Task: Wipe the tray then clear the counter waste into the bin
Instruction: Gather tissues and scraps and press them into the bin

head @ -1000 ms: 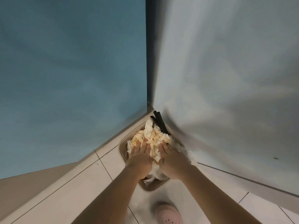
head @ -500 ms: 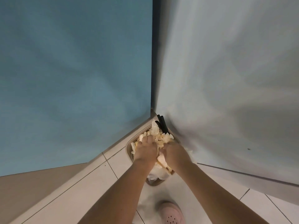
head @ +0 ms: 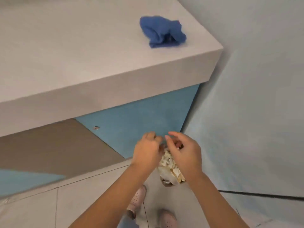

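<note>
A small bin [head: 165,182] stands on the floor in the corner, filled with crumpled white and yellowish waste paper [head: 167,163]. My left hand [head: 146,151] hovers above its left side, fingers curled with nothing visible in them. My right hand [head: 184,153] is above its right side, fingers loosely spread and holding nothing. Both hands are raised clear of the waste and partly hide the bin. A crumpled blue cloth [head: 162,34] lies on the grey counter [head: 82,55] near its right corner. No tray is in view.
The counter's thick front edge [head: 115,89] overhangs a blue and brown cabinet front [head: 134,122]. A pale wall [head: 255,112] closes off the right side. My feet in pink perforated shoes [head: 137,198] stand on the light tiled floor [head: 74,203].
Both hands have lifted off the waste they were pressing down in the bin. The view has swung up, so the counter top and blue cloth now show.
</note>
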Demonstrator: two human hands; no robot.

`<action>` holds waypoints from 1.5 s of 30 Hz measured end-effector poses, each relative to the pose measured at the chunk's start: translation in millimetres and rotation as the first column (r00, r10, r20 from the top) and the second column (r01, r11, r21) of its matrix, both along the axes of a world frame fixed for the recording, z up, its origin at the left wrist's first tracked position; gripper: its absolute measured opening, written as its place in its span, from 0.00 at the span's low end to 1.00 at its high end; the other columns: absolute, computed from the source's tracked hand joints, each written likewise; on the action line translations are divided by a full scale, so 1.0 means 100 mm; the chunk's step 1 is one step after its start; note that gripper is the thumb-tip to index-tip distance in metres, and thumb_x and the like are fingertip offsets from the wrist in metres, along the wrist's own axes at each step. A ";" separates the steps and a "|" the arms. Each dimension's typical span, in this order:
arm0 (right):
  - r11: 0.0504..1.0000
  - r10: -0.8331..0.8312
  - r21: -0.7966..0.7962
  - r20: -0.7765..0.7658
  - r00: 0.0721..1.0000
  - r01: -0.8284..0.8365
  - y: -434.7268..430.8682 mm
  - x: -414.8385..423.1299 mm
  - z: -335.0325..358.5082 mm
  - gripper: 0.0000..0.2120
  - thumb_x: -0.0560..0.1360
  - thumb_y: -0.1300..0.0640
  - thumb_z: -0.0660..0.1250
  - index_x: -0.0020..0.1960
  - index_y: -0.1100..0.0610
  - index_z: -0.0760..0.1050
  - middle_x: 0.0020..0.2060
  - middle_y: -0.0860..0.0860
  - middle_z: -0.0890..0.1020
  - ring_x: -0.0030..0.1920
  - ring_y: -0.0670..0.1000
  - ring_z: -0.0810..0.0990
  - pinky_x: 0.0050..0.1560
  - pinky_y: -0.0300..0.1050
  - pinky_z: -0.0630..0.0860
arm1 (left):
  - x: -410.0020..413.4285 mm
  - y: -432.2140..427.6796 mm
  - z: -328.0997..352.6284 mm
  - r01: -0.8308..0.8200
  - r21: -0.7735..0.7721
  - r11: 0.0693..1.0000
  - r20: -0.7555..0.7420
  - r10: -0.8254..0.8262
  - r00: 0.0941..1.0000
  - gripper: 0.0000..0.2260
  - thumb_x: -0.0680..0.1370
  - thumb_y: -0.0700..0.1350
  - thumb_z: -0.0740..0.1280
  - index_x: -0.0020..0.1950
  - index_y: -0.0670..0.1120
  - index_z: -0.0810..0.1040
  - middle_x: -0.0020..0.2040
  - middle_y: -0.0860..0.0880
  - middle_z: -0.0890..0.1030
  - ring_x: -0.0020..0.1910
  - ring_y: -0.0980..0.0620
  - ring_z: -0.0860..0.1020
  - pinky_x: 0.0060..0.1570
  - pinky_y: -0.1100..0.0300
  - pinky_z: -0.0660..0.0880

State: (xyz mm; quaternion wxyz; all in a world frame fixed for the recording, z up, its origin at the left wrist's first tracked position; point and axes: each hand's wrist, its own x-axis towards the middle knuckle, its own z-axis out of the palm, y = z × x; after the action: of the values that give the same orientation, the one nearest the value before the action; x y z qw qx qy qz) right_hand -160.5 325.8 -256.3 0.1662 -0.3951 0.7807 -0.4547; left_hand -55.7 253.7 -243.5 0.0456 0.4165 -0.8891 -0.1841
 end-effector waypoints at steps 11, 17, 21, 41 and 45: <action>0.863 0.466 -0.199 -0.040 0.884 -0.464 -0.90 1.45 2.19 0.09 0.74 0.52 0.69 0.54 0.45 0.79 0.36 0.42 0.80 0.39 0.43 0.77 0.37 0.29 0.69 | 1.74 -0.35 2.39 -0.504 -0.085 0.859 -0.273 0.467 0.841 0.13 0.79 0.48 0.60 0.62 0.50 0.76 0.54 0.50 0.78 0.56 0.52 0.74 0.50 0.58 0.73; 0.817 0.545 -0.178 -0.074 0.836 -0.548 -1.56 2.43 2.71 0.09 0.75 0.49 0.67 0.55 0.46 0.78 0.36 0.42 0.79 0.38 0.43 0.77 0.40 0.33 0.71 | 2.90 -0.81 2.82 -0.626 -0.018 0.779 -0.284 0.597 0.751 0.12 0.79 0.50 0.62 0.60 0.51 0.77 0.51 0.52 0.79 0.47 0.54 0.75 0.45 0.63 0.69; 0.816 0.550 -0.149 -0.096 0.829 -0.559 -1.97 3.06 2.81 0.10 0.76 0.49 0.66 0.56 0.47 0.78 0.36 0.42 0.78 0.39 0.44 0.77 0.43 0.40 0.76 | 3.62 -1.17 2.92 -0.654 0.054 0.755 -0.299 0.637 0.710 0.11 0.78 0.51 0.63 0.59 0.51 0.78 0.45 0.55 0.78 0.41 0.56 0.75 0.42 0.64 0.70; 0.787 0.605 -0.094 -0.076 0.793 -0.610 -4.18 4.35 2.83 0.11 0.75 0.50 0.67 0.56 0.48 0.78 0.36 0.43 0.78 0.38 0.46 0.78 0.42 0.46 0.78 | 5.15 -3.10 2.73 -0.723 0.216 0.656 -0.307 0.749 0.587 0.07 0.77 0.48 0.66 0.51 0.49 0.82 0.39 0.56 0.78 0.37 0.58 0.76 0.35 0.70 0.69; 0.763 0.640 -0.078 -0.051 0.767 -0.642 -4.69 4.54 2.83 0.11 0.75 0.51 0.67 0.57 0.48 0.78 0.37 0.45 0.78 0.38 0.48 0.78 0.42 0.46 0.77 | 5.40 -3.57 2.72 -0.767 0.215 0.605 -0.317 0.786 0.531 0.07 0.77 0.47 0.66 0.51 0.49 0.82 0.43 0.52 0.81 0.41 0.54 0.78 0.37 0.70 0.69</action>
State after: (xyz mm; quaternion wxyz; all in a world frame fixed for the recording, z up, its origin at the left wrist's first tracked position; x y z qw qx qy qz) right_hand 293.4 -142.8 26.3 0.2850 -0.6498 0.5791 -0.4015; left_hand 484.1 -103.7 28.8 0.2835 0.7243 -0.5795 -0.2433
